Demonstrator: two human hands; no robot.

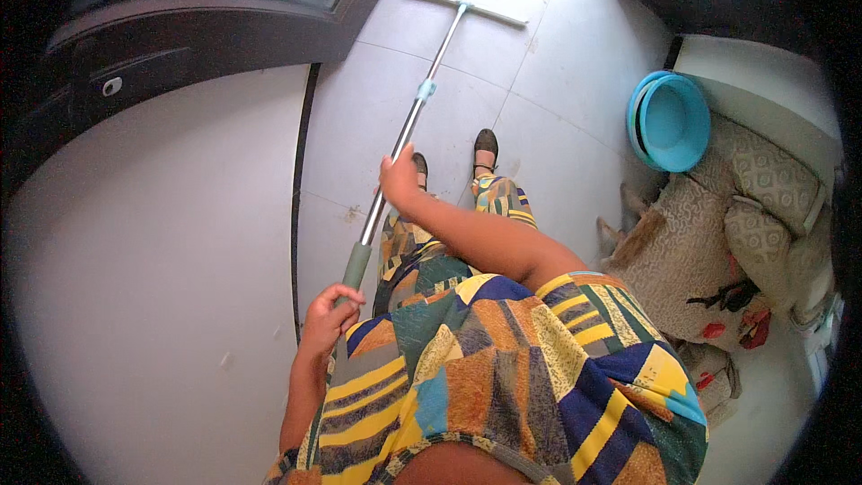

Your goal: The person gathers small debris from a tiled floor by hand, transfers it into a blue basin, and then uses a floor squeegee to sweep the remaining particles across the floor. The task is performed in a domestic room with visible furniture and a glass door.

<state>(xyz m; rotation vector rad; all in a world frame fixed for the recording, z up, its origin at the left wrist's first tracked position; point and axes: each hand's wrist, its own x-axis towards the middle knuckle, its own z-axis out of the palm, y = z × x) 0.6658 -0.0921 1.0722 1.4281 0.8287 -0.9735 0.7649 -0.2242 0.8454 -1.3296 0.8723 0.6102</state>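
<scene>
A long floor squeegee with a shiny metal telescopic pole (407,126) slants across the tiled floor. Its wide, flat head (466,9) rests on the tiles at the top of the view. My right hand (400,180) is closed around the middle of the pole, below the light blue collar (425,89). Lower down, my left hand (331,313) grips the end of the grey-green handle sleeve (357,265). Part of that end is hidden by the fingers.
A white wall (155,249) runs along the left, with a dark-framed door (269,34) above it. At the right, stacked blue basins (673,122) stand beside a sofa (673,263) with patterned cushions (774,168). My black shoes (485,143) are on the floor tiles (559,108).
</scene>
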